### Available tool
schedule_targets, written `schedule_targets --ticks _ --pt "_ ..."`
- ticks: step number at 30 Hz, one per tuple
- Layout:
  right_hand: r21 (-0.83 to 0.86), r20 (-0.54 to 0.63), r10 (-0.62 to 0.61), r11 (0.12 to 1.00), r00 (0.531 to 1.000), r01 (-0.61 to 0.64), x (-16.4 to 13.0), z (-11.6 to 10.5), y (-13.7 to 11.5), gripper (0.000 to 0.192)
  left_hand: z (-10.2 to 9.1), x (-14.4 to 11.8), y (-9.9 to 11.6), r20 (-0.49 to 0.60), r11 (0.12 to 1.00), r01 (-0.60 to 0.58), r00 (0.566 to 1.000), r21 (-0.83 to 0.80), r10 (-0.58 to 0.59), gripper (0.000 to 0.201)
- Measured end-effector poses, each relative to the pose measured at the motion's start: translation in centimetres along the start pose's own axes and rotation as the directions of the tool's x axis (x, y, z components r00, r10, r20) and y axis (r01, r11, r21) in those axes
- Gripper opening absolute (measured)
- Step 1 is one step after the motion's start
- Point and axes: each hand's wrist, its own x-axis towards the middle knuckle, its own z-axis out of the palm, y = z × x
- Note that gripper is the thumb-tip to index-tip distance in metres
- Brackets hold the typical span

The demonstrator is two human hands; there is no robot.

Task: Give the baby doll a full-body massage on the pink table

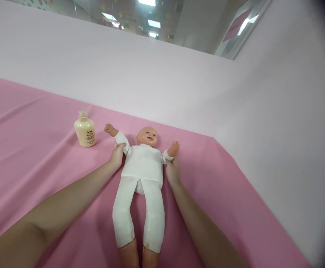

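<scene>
L hand (118, 154) & R hand (172, 171) curl round the sleeves (122, 140) of the baby doll (142, 162) btwn. them. Step's prob. arm-holding; next needs soft, even grip.

Back wall (151, 85), pale, plain; side wall (279, 130), likewise pale, at right. Window (198, 24), set high, its lower edge slanting across the view. Lights (154, 24), bright, rectangular, several in the glass (through it or mirrored, cannot tell), with coloured spots (40, 2) and a pink panel (237, 25). Cloth (17, 126), pink, creased at left.
</scene>
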Motion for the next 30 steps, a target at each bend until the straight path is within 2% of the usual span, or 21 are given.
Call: schedule_targets --ticks 2,4,7,8,10,15,23,25,28,30 --pt "-0.048 0.075 -0.098 0.994 0.992 0.101 -0.1 0.1 -0.1 0.034 0.3 -0.5 0.6 -0.013 0.999 -0.02 1.0 0.033 0.02 0.024" --pt "-0.101 0.143 -0.186 0.974 0.972 0.202 -0.2 0.1 -0.2 0.035 0.6 -1.0 1.2 0.094 0.987 -0.105 0.991 0.121 0.094 0.029" --pt "-0.169 0.197 -0.222 0.952 0.955 0.256 -0.2 0.1 -0.3 0.042 0.7 -1.4 1.8 0.35 0.913 -0.322 0.909 0.251 0.225 0.04" --pt "-0.18 0.207 -0.221 0.949 0.953 0.259 -0.2 0.1 -0.3 0.044 0.7 -1.4 2.0 0.406 0.887 -0.373 0.88 0.272 0.245 0.043" --pt "-0.19 0.22 -0.219 0.946 0.951 0.262 -0.2 0.1 -0.3 0.045 0.6 -1.4 2.0 0.445 0.858 -0.418 0.856 0.298 0.262 0.048" --pt "-0.2 0.224 -0.223 0.942 0.949 0.269 -0.3 0.2 -0.4 0.046 0.4 -1.3 1.8 0.441 0.842 -0.437 0.853 0.315 0.278 0.052" --pt "-0.185 0.217 -0.185 0.956 0.958 0.227 -0.3 0.2 -0.7 0.04 0.5 -1.4 2.2 0.422 0.871 -0.393 0.871 0.294 0.25 0.048" --pt "-0.151 0.2 -0.15 0.972 0.968 0.182 -0.3 0.2 -0.6 0.037 0.5 -1.3 2.3 0.368 0.905 -0.327 0.905 0.273 0.215 0.046" --pt "-0.098 0.133 -0.045 0.993 0.99 0.058 -0.1 0.2 0.0 0.036 0.6 -1.1 2.1 0.233 0.973 -0.137 0.968 0.187 0.092 0.042" --pt "-0.075 0.067 0.032 0.997 0.997 -0.027 0.1 0.1 0.5 0.034 0.6 -0.8 1.7 0.14 0.992 -0.021 0.99 0.121 0.004 0.036"
